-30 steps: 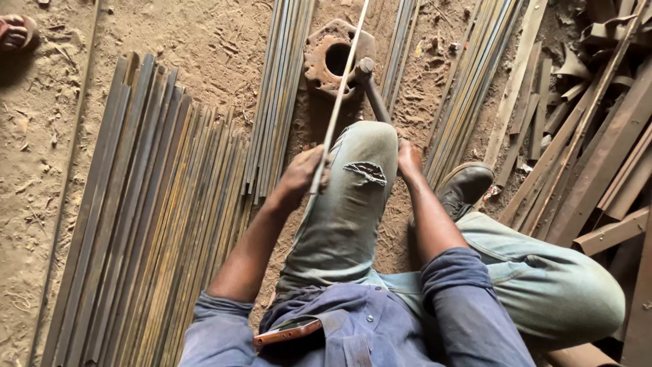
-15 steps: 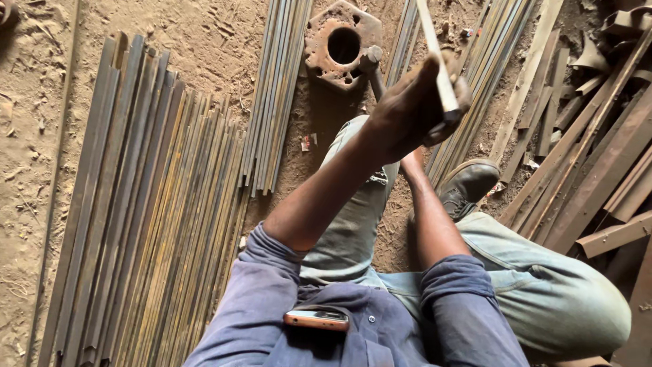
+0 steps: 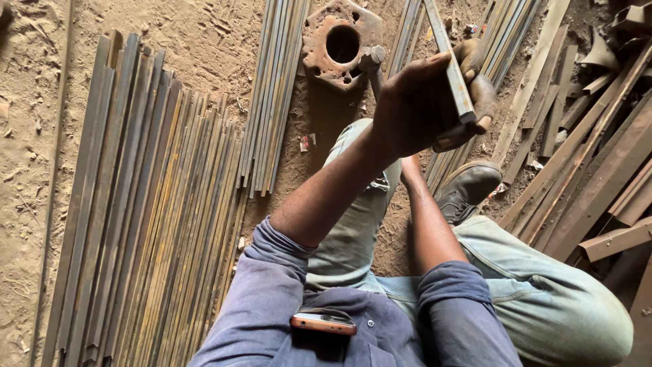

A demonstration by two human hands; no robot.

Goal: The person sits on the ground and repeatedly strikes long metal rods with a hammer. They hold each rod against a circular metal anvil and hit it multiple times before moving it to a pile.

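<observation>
The sandy earth floor (image 3: 204,41) carries everything here. Toward its left edge lies a wide bed of long, thin, rusty grey steel strips (image 3: 142,224), side by side; a smaller bundle of the same strips (image 3: 275,95) lies near the top edge, and heavier brown angle bars (image 3: 598,170) are piled at the right edge. Just right of the small bundle sits a thick rusty metal plate with a round hole (image 3: 339,44), and a hammer head (image 3: 372,58) rests against it.

The person sits with the knees up, in pale jeans (image 3: 543,299) and a blue shirt, a phone in the chest pocket.

The change is in the left hand (image 3: 428,102). One second ago it was low, by the knee, with a long thin strip running up toward the plate. Now it is raised close to the camera, and its grip is closed around a flat grey steel strip (image 3: 451,61), which stands over the floor's upper right part. The strip has therefore left the plate and is being looked at, probably to judge its straightness.

The right hand (image 3: 409,165) stays low behind the left forearm, between the knee and a dark leather shoe (image 3: 468,190); whether its fingers are together cannot be told.
</observation>
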